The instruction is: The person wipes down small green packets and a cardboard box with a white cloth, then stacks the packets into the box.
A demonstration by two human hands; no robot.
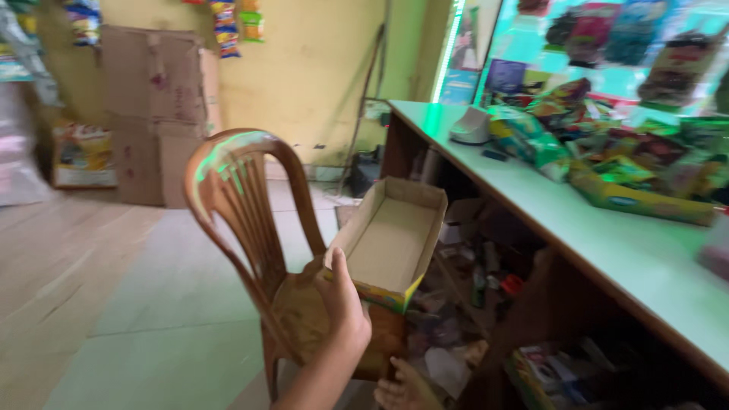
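You have the box (391, 241) pinched at its near corner only, so keep your thumb pressed over the rim and your fingers firm under the base; my guess is that an empty cardboard tray held this way will twist or tip if you swing it fast, so move it level and slowly, and bring a second hand to the far end if it starts to sag. The box sits in the air above the seat of the brown chair (258, 228), open side up and tilted a little away from you, its far end pointing toward the counter (607, 243), with nothing visible inside it. Watch the chair back just left of the box and the counter's edge to the right, since either could catch a flap. The hand (345, 304) holding it comes up from the bottom of the view on a bare forearm, wrist nearly straight, thumb on top of the near wall and closed on the cardboard. From this view I cannot tell for sure which of your hands this is. No other hand shows. A bare foot (402, 387) rests on the floor below, near the cluttered shelves (486, 304) under the counter.
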